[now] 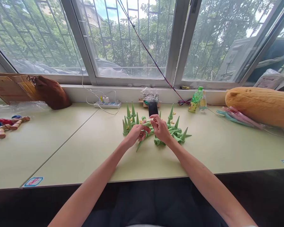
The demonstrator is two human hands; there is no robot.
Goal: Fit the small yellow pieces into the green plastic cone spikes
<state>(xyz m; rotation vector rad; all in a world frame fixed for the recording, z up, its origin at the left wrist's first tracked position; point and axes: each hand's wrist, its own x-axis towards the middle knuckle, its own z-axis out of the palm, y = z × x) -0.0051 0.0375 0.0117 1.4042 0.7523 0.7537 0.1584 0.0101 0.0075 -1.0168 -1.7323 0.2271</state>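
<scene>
A green plastic watering spike lies across the fingers of my left hand, which is closed around it. My right hand is at the spike's right end, thumb and fingertips pinched together. Whatever is between those fingertips is too small to make out. More green spikes lie in a loose heap beside and beyond my right hand. Several upright spikes stand to the left, and another upright spike with a small yellow valve stands behind on the right.
A black phone-like slab leans behind the spikes. Farther back are a power strip with white cables and a green-capped bottle. Wooden toys and a brown bag sit left; a tan plush cushion lies right.
</scene>
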